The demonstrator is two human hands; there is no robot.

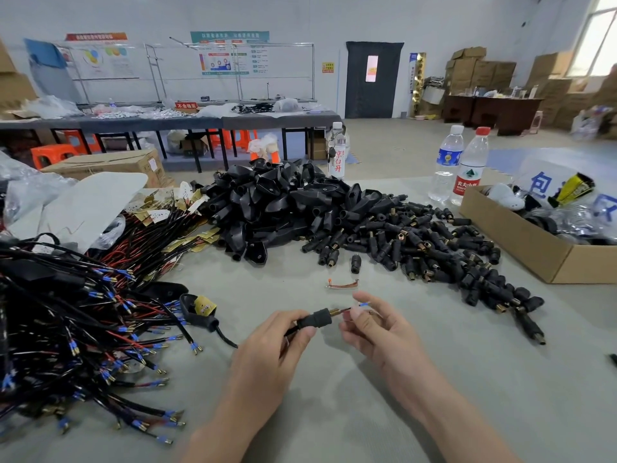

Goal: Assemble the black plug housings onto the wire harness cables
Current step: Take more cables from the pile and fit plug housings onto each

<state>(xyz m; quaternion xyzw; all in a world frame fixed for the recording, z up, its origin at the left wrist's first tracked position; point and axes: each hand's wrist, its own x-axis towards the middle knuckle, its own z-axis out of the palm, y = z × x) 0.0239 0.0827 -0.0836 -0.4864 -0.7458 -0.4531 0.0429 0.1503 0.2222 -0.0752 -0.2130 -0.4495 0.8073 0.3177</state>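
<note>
Black and rubbery, one cylindrical plug housing point(315, 320) with a brass threaded tip sits near centre, gripped by the curled fingers of the left hand point(277, 349). The right hand point(377, 332) pinches a thin blue-tipped wire point(363, 305) just right of that tip. Two glossy black heaps lie farther off: angular shells point(277, 202) and small barrels point(417, 242). Tangled harness cables point(83, 329) fill the left. Three clear plastic bottles point(447, 162) stand far, and one cardboard box point(521, 242) sits at the right.

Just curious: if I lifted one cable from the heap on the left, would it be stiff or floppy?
Probably floppy: the cables bend and drape over each other. Likely to snag, since they lie crossed in a tangle with forked metal tips. Thin, so probably light.
</note>
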